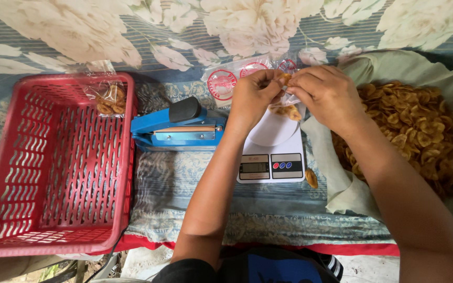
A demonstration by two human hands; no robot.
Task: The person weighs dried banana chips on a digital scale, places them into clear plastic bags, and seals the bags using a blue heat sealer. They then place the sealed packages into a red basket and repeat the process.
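Note:
My left hand [254, 98] and my right hand [326, 94] meet above a small white kitchen scale [272, 157]. Between their fingers they pinch the mouth of a clear plastic bag of yellow chips [288, 110], which hangs over the scale's round platform. The fingertips hide most of the bag's top. To the right, a large heap of fried banana chips [414, 131] lies on pale green cloth, close to my right forearm.
A blue heat sealer [176, 127] lies left of the scale. A red plastic basket [53, 167] holds one sealed chip bag [109, 99] in its far corner. Empty clear bags with red round stickers [232, 78] lie behind my hands. One loose chip [311, 178] sits beside the scale.

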